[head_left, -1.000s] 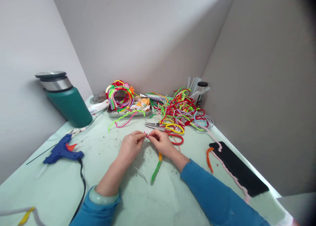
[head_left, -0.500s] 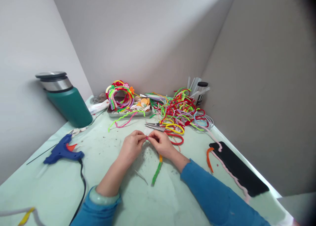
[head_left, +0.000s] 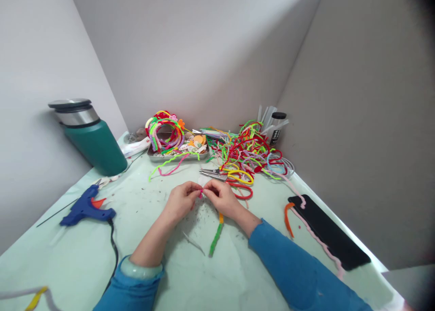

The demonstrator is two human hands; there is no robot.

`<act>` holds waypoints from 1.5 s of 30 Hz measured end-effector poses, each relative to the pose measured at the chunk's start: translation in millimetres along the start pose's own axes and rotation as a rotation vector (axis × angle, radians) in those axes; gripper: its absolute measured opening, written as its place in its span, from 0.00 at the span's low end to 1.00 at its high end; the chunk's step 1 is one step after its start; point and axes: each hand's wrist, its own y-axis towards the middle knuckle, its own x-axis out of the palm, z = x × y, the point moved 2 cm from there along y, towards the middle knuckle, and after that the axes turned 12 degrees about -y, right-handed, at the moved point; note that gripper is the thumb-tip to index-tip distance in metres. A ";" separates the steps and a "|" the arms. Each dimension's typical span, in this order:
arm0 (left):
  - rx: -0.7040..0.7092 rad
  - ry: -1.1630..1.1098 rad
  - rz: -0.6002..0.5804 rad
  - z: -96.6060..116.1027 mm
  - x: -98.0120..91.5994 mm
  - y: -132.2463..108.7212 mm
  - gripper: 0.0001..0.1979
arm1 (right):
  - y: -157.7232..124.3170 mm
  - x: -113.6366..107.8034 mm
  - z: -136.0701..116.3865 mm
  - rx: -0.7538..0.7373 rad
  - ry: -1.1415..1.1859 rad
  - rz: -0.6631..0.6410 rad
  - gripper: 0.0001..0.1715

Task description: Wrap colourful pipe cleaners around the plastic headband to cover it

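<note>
My left hand (head_left: 183,201) and right hand (head_left: 223,198) nearly meet above worktop (head_left: 193,284), fingertips of both pinched on small pink piece (head_left: 200,194) between them. My fingers hide most of it. Probably near weightless, soft, bendy; hard squeeze might crush it. I'd hold edges, tips only. Green-and-orange strip (head_left: 216,240) shows below right hand; can't tell if gripped.

Pink piece (head_left: 200,195), blue sleeves (head_left: 288,261), teal bottle (head_left: 97,145)
</note>
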 end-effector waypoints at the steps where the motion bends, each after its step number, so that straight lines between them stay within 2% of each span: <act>1: -0.007 -0.045 -0.014 -1.0 0.3 0.4 0.11 | -0.1 0.1 -0.1 0.001 0.003 -0.001 0.06; 5: -0.053 -0.175 -0.061 -2.8 1.5 1.7 0.12 | -0.3 -0.1 -0.4 0.001 0.007 -0.020 0.06; 8: -0.063 -0.181 -0.070 -3.8 1.3 2.1 0.13 | 0.2 -0.3 -0.6 -0.011 0.013 -0.026 0.07; 11: -0.009 -0.094 -0.068 -6.3 0.1 1.9 0.15 | 0.9 -0.3 -0.7 -0.037 0.016 -0.016 0.09; 16: 0.191 0.245 -0.010 -4.8 -2.1 -0.6 0.15 | 1.3 -0.1 -1.4 -0.047 -0.005 -0.028 0.09; 26: 0.299 0.585 0.040 -1.1 -0.3 -3.8 0.12 | 0.8 -0.3 -2.5 -0.043 -0.008 -0.047 0.09; 33: 0.277 0.664 0.049 0.3 -1.7 -4.5 0.10 | 0.4 -0.1 -1.3 -0.017 0.003 -0.038 0.08; 45: 0.283 0.647 0.035 2.9 -1.3 -5.3 0.10 | 1.4 0.9 0.8 0.002 -0.030 -0.022 0.07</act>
